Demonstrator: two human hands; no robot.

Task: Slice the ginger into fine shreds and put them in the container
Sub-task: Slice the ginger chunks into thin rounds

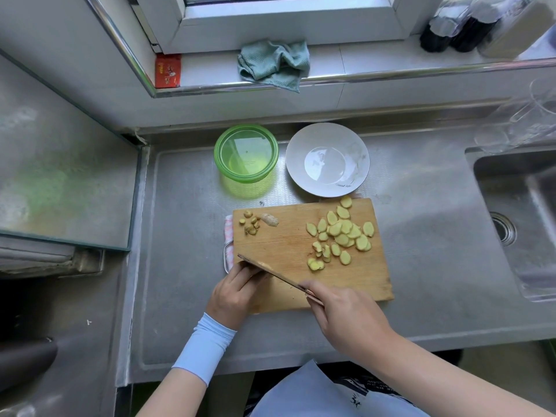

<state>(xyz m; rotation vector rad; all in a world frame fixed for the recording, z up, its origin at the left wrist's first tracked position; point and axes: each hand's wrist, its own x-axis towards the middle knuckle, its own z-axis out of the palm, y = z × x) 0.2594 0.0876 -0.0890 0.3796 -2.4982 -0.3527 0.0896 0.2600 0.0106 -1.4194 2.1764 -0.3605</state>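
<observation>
A wooden cutting board [285, 236] lies on the steel counter. Several pale yellow ginger slices [343, 233] are spread over its right half. Small ginger trimmings [251, 225] and a knobbly end piece [270, 219] sit at its far left corner. My right hand [346, 317] grips the handle of a knife [270, 270], whose blade slants across the board's near left part. My left hand [234, 291] rests at the board's near left edge with its fingers curled against the blade; what lies under them is hidden. A green transparent container [246, 153] stands open behind the board.
A white plate [355, 176] sits beside the container. The sink [517, 206] is at the right, with a clear glass jug [523, 121] behind it. A green cloth [273, 63], a red packet [168, 70] and dark bottles [457, 28] are on the window ledge.
</observation>
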